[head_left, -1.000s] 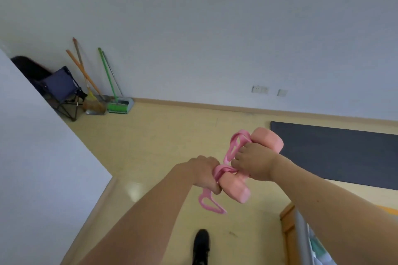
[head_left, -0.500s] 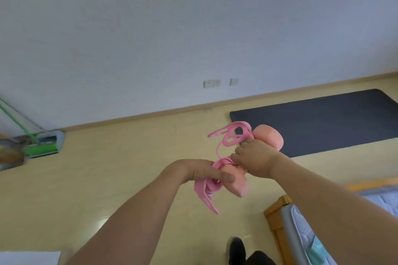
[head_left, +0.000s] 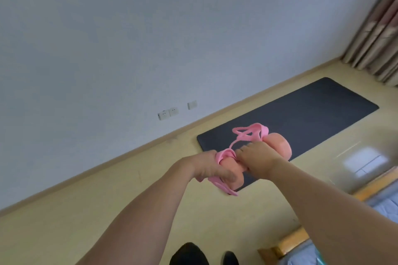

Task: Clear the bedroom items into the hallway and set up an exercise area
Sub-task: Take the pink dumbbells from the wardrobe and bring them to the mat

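My left hand [head_left: 210,168] gripping one end of a pink dumbbell [head_left: 277,142] and a pink band [head_left: 251,132], my right hand [head_left: 256,158] gripping its middle, both held above the floor [head_left: 86,211], dark mat [head_left: 301,118] beyond, bed corner [head_left: 286,245] lower right, curtain [head_left: 379,34] upper right.

Bare arms, dark shoes

I saw both forearms uncovered right up to the frame edge, with no sleeve, watch or ring showing on the left hand [head_left: 207,166] or right hand [head_left: 257,160]. Black shoes [head_left: 189,254] showed below.
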### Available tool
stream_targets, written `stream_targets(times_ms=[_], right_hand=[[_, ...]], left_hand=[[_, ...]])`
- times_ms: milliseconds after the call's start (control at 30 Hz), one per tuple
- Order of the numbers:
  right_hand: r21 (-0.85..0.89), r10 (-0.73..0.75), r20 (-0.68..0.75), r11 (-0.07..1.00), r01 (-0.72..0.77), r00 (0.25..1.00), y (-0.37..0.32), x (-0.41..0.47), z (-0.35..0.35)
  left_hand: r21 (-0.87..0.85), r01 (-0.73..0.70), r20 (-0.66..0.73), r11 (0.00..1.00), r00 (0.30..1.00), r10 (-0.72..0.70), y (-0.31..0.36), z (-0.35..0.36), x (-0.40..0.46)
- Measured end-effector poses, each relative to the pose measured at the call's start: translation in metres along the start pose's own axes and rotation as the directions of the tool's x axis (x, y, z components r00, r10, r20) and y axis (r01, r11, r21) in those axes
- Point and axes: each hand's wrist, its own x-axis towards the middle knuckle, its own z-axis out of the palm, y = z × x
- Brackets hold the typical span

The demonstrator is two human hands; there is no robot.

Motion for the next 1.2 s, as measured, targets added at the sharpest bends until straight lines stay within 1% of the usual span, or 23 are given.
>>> stream_targets(times_ms=[133, 200, 333, 467, 567, 700, 733, 767, 833, 900, 967, 1067, 1200], right_hand=[[0.107, 0.089, 0.054, 0.990, -0.094, 0.995, 0.049, 0.037, 0.009], [0.111, 0.158, 0.085, 0.980, -0.167, 0.984, 0.075, 0.051, 0.012], [0.085, 0.318, 0.105, 0.941, -0.328, 0.942, 0.123, 0.062, 0.014], [0.102, 0.459, 0.134, 0.875, -0.473, 0.878, 0.176, 0.048, 0.027], [0.112, 0.528, 0.183, 0.827, -0.551, 0.829, 0.219, 0.024, 0.045], [0.192, 0.598, 0.223, 0.747, -0.636, 0.770, 0.274, -0.006, 0.068], [0.196, 0.615, 0.217, 0.733, -0.651, 0.758, 0.304, -0.019, 0.082], [0.196, 0.616, 0.228, 0.730, -0.655, 0.754, 0.310, -0.019, 0.085], [0.191, 0.639, 0.201, 0.718, -0.669, 0.743, 0.354, -0.036, 0.105], [0.198, 0.647, 0.215, 0.705, -0.681, 0.732, 0.405, -0.059, 0.126], [0.218, 0.645, 0.236, 0.694, -0.686, 0.727, 0.438, -0.076, 0.135], [0.239, 0.666, 0.220, 0.671, -0.702, 0.713, 0.508, -0.109, 0.156], [0.270, 0.685, 0.217, 0.643, -0.717, 0.695, 0.579, -0.142, 0.180]], left_hand=[[0.055, -0.003, 0.080, 0.998, 0.997, -0.001, 0.018, -0.042, 0.065], [0.085, -0.035, 0.134, 0.996, 0.991, 0.023, 0.030, -0.064, 0.106], [0.150, -0.145, 0.284, 0.978, 0.954, 0.098, 0.073, -0.096, 0.175], [0.222, -0.278, 0.401, 0.935, 0.900, 0.172, 0.139, -0.104, 0.218], [0.250, -0.331, 0.475, 0.910, 0.861, 0.183, 0.191, -0.092, 0.252], [0.321, -0.366, 0.536, 0.873, 0.831, 0.151, 0.254, -0.067, 0.304], [0.341, -0.378, 0.548, 0.861, 0.824, 0.145, 0.282, -0.053, 0.329], [0.355, -0.382, 0.541, 0.853, 0.828, 0.146, 0.284, -0.053, 0.335], [0.369, -0.396, 0.559, 0.841, 0.818, 0.139, 0.325, -0.034, 0.368], [0.374, -0.393, 0.562, 0.840, 0.816, 0.131, 0.369, -0.014, 0.402], [0.385, -0.398, 0.570, 0.833, 0.812, 0.125, 0.404, -0.001, 0.419], [0.383, -0.401, 0.563, 0.832, 0.815, 0.134, 0.469, 0.026, 0.456], [0.399, -0.408, 0.577, 0.821, 0.808, 0.120, 0.536, 0.053, 0.501]])
